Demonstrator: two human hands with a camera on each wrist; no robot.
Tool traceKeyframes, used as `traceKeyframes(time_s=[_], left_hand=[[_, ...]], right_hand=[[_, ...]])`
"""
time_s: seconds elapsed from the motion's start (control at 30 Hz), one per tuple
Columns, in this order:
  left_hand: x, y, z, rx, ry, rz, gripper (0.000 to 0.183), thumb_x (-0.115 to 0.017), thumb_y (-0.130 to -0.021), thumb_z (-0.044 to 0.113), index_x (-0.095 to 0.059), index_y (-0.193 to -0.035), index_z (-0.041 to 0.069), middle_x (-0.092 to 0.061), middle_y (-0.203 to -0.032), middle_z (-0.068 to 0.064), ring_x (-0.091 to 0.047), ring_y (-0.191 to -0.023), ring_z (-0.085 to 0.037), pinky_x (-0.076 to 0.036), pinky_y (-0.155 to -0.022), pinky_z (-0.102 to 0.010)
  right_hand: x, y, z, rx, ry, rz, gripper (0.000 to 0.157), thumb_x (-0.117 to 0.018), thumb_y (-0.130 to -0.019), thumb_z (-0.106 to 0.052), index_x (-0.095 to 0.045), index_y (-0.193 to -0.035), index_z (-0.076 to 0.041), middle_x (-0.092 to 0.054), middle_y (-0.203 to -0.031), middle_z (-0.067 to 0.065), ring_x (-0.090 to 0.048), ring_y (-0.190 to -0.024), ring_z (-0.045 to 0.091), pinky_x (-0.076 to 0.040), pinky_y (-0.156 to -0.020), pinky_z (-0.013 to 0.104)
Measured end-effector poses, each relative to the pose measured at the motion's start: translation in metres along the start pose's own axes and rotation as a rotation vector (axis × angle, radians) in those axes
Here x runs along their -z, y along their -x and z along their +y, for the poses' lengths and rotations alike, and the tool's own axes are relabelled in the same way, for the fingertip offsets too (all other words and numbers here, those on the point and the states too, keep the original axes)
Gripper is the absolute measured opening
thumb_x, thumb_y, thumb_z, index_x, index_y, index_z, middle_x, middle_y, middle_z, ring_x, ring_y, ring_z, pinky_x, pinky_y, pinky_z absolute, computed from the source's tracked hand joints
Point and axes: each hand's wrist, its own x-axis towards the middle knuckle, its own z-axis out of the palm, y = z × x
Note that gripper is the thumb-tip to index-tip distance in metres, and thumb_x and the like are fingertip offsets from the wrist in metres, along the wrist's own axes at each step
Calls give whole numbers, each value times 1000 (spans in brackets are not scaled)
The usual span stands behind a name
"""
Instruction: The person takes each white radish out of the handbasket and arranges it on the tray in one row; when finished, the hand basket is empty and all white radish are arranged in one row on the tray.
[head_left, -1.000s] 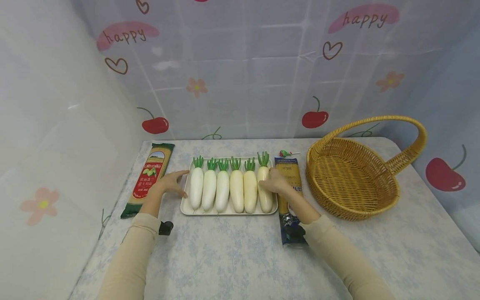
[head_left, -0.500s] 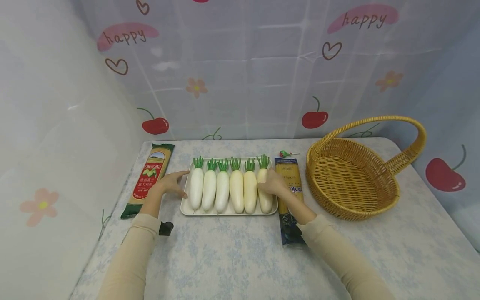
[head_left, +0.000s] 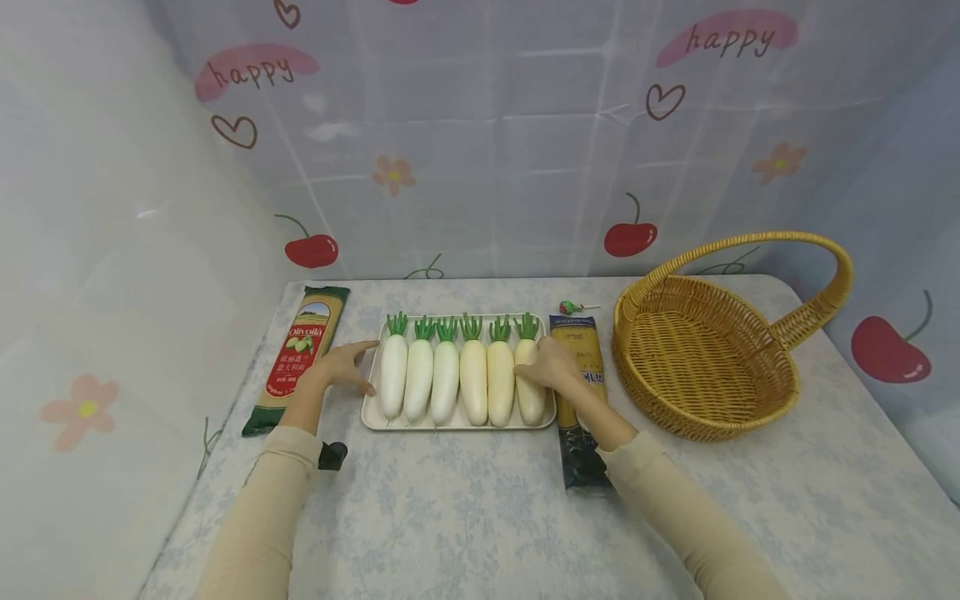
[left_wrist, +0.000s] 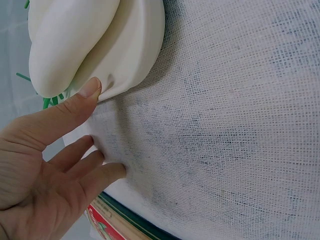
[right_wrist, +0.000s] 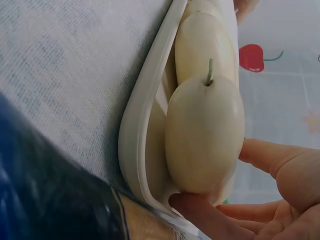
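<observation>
A white tray (head_left: 405, 424) bears several white radishes in a row, green tops toward the back. Three at the left look whiter, the others creamier. My right hand (head_left: 550, 364) holds the rightmost radish (head_left: 531, 402) with thumb on one side and fingers on the other; in the right wrist view this radish (right_wrist: 205, 135) lies inside the tray beside its rim (right_wrist: 134, 130). At the tray's left end is my left hand (head_left: 345, 367), its thumb (left_wrist: 82, 102) against the rim and its other fingers loosely bent near the cloth, apart from the radishes.
Left of the tray lies a red and green pasta pack (head_left: 300, 350). A blue and yellow pasta pack (head_left: 581, 450) is partly under my right forearm. Behind it sits a lollipop (head_left: 572, 307). A wicker basket (head_left: 697, 425) with a tall handle stands at the right.
The rightmost radish has come slightly toward me, its top now level with its neighbours. My right hand shifted a little with it. The left hand stays in place.
</observation>
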Motion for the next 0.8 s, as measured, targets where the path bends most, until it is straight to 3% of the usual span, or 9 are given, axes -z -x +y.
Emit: traceKeyframes(time_s=[0.1, 0.23, 0.4, 0.8], left_hand=[[0, -1, -1, 0, 0, 2, 98, -84, -69, 19, -27, -147, 2, -31, -144, -33, -31, -133, -46, -33, -105, -55], [-1, -1, -1, -3, 3, 3, 98, -84, -68, 19, -27, -147, 2, -31, -144, -33, -31, -133, -46, -33, -105, -55], [-2, 0, 1, -13, -7, 8, 98, -84, -68, 20, -28, -147, 1, -32, -143, -33, -31, -132, -46, -33, -105, -55], [-2, 2, -1, -16, -17, 16, 98, -85, -67, 26, -31, -146, 5, -33, -143, -33, -32, -131, -46, -34, -104, -56]], right_hand=[[3, 2, 1, 17, 27, 19, 50, -74, -78, -36, -61, -99, 7, -64, -85, 17, -60, -70, 26, -49, -55, 30], [5, 4, 3, 28, 22, 13, 62, -75, -77, -37, -58, -115, 9, -65, -103, 22, -63, -88, 34, -54, -70, 37], [6, 7, 6, 48, 3, -7, 71, -76, -76, -39, -54, -124, 8, -61, -116, 23, -59, -102, 38, -52, -82, 44], [18, 18, 10, 75, -70, -49, 68, -72, -81, -34, -49, -130, 6, -63, -104, 19, -61, -88, 30, -52, -67, 39]])
